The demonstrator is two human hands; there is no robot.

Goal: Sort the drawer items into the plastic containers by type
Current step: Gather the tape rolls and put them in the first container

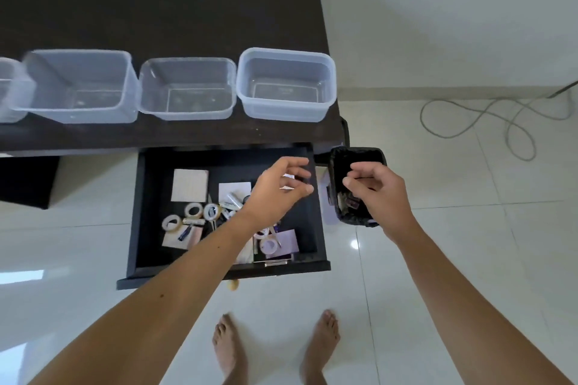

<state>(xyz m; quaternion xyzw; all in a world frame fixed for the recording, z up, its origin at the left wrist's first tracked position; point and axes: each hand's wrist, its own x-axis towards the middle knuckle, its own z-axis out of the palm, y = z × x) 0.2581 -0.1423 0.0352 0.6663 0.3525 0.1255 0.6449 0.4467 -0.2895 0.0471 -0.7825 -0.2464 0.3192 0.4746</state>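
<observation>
The open black drawer (137,212) holds tape rolls (193,210), a notepad (190,185), white paper (234,189), a purple card (289,239) and small mixed items. Several clear plastic containers stand in a row on the dark desk: right (286,55), middle (187,61), left (78,53); nothing shows inside them. My left hand (278,187) hovers over the drawer's back right corner, fingers loosely curled and apart, nothing clearly in it. My right hand (378,194) hangs over a black-lined bin (356,155) beside the drawer, fingers curled, with nothing visible in them.
The dark desk (156,3) ends at its right edge above the bin. A grey cable (469,122) loops on the white tiled floor to the right. My bare feet (230,350) stand in front of the drawer.
</observation>
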